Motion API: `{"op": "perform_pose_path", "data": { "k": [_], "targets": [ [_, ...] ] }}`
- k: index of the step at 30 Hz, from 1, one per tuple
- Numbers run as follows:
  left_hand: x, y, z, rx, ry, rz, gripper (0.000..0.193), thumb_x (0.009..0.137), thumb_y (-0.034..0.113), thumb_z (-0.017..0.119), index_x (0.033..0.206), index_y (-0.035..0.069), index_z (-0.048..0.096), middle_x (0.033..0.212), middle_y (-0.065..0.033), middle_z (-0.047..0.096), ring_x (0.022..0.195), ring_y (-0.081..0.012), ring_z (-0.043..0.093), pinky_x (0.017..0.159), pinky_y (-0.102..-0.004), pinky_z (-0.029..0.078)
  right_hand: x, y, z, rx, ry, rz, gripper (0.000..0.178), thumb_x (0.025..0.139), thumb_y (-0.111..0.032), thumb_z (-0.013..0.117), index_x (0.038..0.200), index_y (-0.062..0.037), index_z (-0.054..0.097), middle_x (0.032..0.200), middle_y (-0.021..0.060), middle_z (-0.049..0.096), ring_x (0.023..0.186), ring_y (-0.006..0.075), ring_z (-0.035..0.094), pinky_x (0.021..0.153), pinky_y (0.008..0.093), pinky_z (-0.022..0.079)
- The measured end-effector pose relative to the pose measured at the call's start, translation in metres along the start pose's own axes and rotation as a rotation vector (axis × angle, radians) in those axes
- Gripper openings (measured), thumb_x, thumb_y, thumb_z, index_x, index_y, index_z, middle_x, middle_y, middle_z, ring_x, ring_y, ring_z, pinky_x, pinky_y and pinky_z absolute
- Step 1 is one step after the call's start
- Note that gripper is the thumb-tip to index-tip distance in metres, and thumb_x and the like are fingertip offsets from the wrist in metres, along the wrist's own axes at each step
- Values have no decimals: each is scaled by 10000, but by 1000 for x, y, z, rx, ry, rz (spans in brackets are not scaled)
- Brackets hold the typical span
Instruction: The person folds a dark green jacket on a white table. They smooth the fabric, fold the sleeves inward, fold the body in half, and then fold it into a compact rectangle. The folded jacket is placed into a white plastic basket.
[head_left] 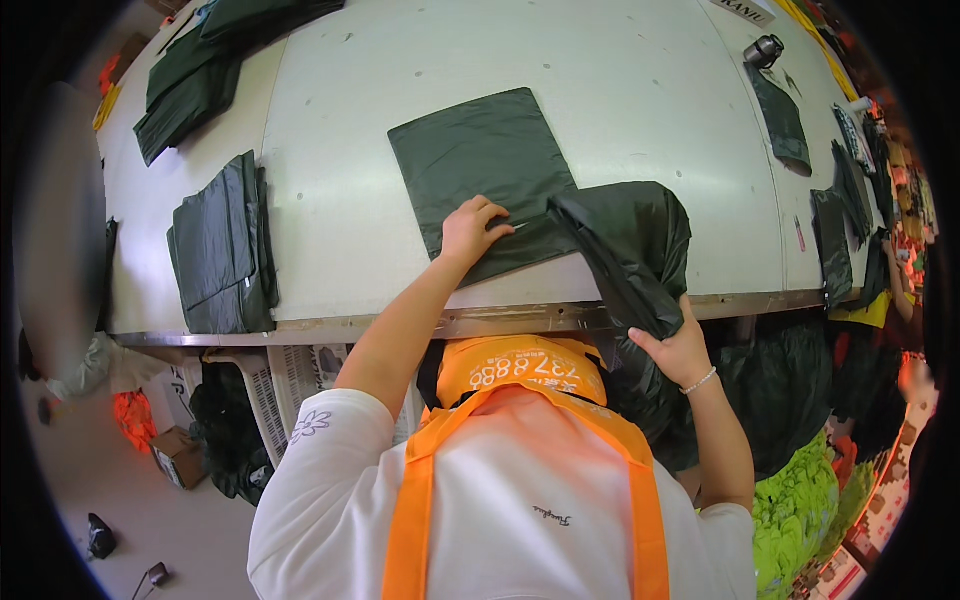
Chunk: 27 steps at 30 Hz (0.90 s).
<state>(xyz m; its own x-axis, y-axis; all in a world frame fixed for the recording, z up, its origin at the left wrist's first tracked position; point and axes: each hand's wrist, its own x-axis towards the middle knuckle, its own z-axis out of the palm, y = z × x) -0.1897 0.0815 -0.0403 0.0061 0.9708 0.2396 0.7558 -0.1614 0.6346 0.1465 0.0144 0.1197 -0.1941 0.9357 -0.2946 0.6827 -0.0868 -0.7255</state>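
While the right hand grips the lower end of the gathered dark green fabric right of centre, I see the left hand on the flat dark green panel mid-frame, its fingers curled; I can't tell if they pinch anything. On my feed the panel's long axis slants from upper left to lower right; the gathered fabric runs nearly upright, its narrow end pointing down. Farther out on the tabletop, I have a folded stack at left and a flask upper right.
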Motion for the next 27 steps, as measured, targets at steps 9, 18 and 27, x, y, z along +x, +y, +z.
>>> {"op": "perform_pose_path", "data": {
  "k": [9, 18, 27],
  "targets": [
    [10, -14, 7, -197, -58, -158, 179, 806, 246, 657, 848, 72, 678, 786, -79, 629, 749, -250, 603, 644, -348, 471, -12, -24, 5, -243, -263, -159, 830, 669, -365, 787, 1367, -127, 404, 1273, 254, 447, 1019, 328, 567, 811, 361, 495],
    [56, 31, -102, -398, -599, -145, 204, 856, 170, 621, 895, -25, 663, 755, -39, 651, 725, -81, 557, 672, -247, 452, 60, -47, 75, -479, -488, -526, 604, 700, -438, 721, 1267, -320, 548, 1435, 275, 244, 1047, 384, 551, 933, 392, 440],
    [-13, -51, -75, -696, -219, -603, 405, 808, 40, 513, 1208, -24, 532, 1077, -130, 617, 867, -170, 607, 711, -294, 490, 105, -61, 83, -237, -292, -59, 918, 668, -460, 747, 1346, 11, 344, 1242, 246, 517, 1121, 377, 523, 964, 378, 423]
  ]
}}
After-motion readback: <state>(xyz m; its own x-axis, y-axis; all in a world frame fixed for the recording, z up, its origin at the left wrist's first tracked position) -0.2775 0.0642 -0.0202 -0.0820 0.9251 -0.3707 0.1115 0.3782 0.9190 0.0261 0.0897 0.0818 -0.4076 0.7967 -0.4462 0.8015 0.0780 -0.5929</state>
